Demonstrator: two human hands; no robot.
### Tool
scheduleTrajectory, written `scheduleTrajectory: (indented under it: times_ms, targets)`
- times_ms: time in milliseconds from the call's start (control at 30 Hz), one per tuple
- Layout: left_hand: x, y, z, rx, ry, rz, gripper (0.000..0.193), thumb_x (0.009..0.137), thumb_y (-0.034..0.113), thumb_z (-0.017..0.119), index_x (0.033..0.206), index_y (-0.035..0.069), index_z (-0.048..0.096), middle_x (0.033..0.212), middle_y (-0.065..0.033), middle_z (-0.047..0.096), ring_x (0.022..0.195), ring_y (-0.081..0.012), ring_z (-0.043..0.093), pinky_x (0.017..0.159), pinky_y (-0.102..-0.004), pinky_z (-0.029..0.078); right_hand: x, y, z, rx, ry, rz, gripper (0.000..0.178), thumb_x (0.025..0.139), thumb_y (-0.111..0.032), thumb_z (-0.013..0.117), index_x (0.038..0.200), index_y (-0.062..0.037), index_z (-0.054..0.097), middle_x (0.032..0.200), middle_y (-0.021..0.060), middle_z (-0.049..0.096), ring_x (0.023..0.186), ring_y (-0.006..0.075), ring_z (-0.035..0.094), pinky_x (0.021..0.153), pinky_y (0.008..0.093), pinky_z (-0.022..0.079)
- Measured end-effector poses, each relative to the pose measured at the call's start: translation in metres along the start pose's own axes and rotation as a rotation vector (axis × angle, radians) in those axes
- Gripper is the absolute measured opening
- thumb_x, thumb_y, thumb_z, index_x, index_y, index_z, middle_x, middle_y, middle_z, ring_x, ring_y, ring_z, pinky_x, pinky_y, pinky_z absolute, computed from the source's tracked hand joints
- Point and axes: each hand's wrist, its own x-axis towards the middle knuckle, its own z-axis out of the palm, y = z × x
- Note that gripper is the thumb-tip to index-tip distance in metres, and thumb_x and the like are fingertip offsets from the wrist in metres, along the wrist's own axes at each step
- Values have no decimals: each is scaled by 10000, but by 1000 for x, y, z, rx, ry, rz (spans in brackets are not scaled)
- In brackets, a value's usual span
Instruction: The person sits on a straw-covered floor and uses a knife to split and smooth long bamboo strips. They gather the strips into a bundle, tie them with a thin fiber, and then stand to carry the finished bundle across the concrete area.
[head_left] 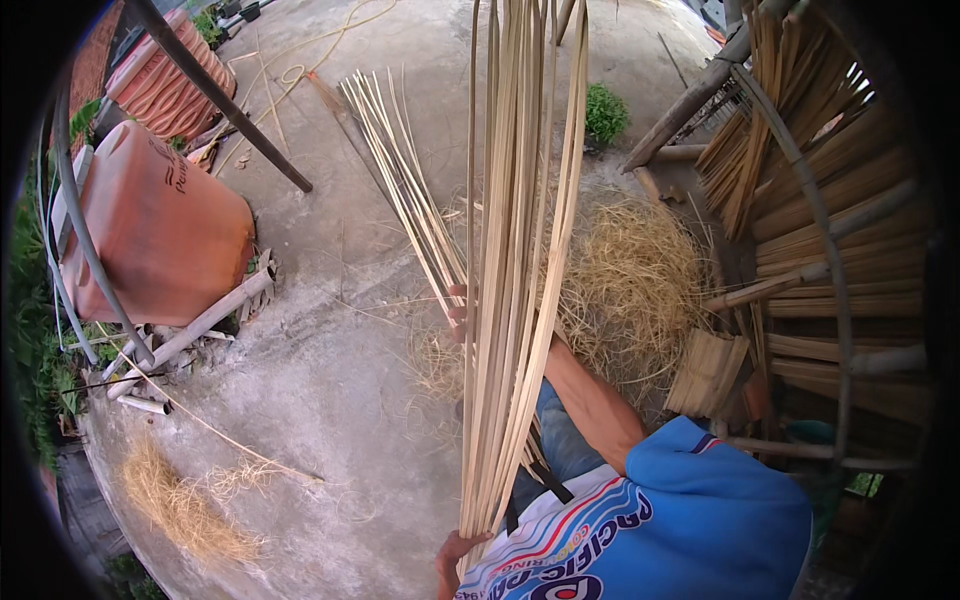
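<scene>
A tall bundle of long bamboo strips (505, 250) stands upright in front of me, its upper ends spreading past the top edge. My left hand (462, 553) is closed round its lower end near the bottom of the view. Higher up, my right hand (458, 312) reaches behind the bundle; only its fingertips show, bent at the left edge of the strips. The palm is hidden by the bamboo. Behind this bundle, a second group of thin strips (405, 185) with pale edges slants across the concrete, its near end hidden.
Curly bamboo shavings (640, 280) lie heaped beyond my right arm, with another pile (185, 505) at lower left. Stacked bamboo strips (830, 240) fill a pole rack on the right. An orange tank (165, 230), a dark pole (220, 95) and a coiled hose (170, 85) stand left.
</scene>
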Motion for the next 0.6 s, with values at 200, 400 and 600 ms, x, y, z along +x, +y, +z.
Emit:
scheduleTrajectory:
  times_ms: [200,400,600]
  targets:
    - [17,38,-32,293,-11,54,750,734,381,912,1327,18,631,1241,-143,694,1146,-219,647,993,-370,494,12,26,-18,67,-163,112,462,956,-470,613,1005,-14,667,682,5,501,734,143,544,893,325,520]
    - [-24,233,-38,-10,-130,734,723,752,302,899,1333,1,593,1162,-138,699,1082,-217,653,979,-371,502,9,30,6,-72,-88,132,340,876,-428,699,895,-92,650,643,-50,437,663,110,473,812,289,486]
    - [5,300,-21,172,-76,481,468,767,266,893,1104,-5,717,950,-87,741,852,-166,692,767,-339,565,28,6,7,-64,166,129,456,993,-447,549,1131,-32,679,945,109,710,1010,239,667,908,388,554]
